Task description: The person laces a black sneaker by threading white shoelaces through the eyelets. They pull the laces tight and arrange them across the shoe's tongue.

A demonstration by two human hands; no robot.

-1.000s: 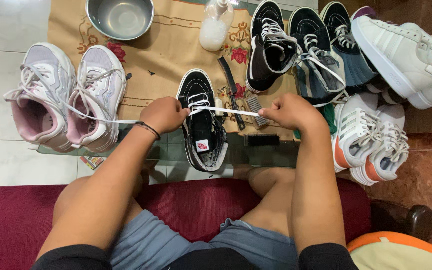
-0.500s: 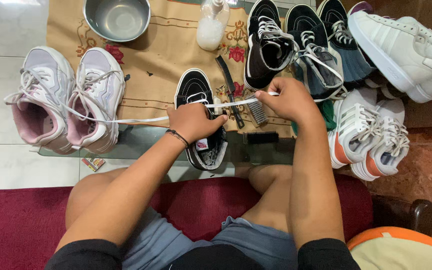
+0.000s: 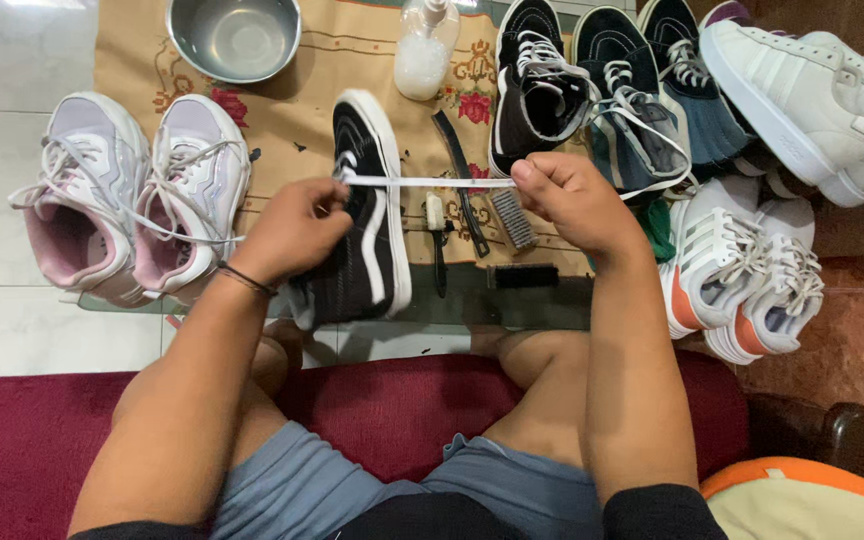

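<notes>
From the head view, your left hand [image 3: 287, 232] rests on the black shoe [image 3: 367, 215] in the middle of the mat [image 3: 142, 75], fingers pinching one end of the white lace [image 3: 422, 182]. Your right hand [image 3: 572, 205] pinches the other end, pulling it tight and flat. Pull too hard and the thin lace could slip out. The shoe looks soft cloth with a smooth white rubber edge.

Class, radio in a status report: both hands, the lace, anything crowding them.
Left hand and right hand pinch white lace, stretched taut. Lace runs from black shoe. Brushes lie beneath; other shoes flank.
</notes>
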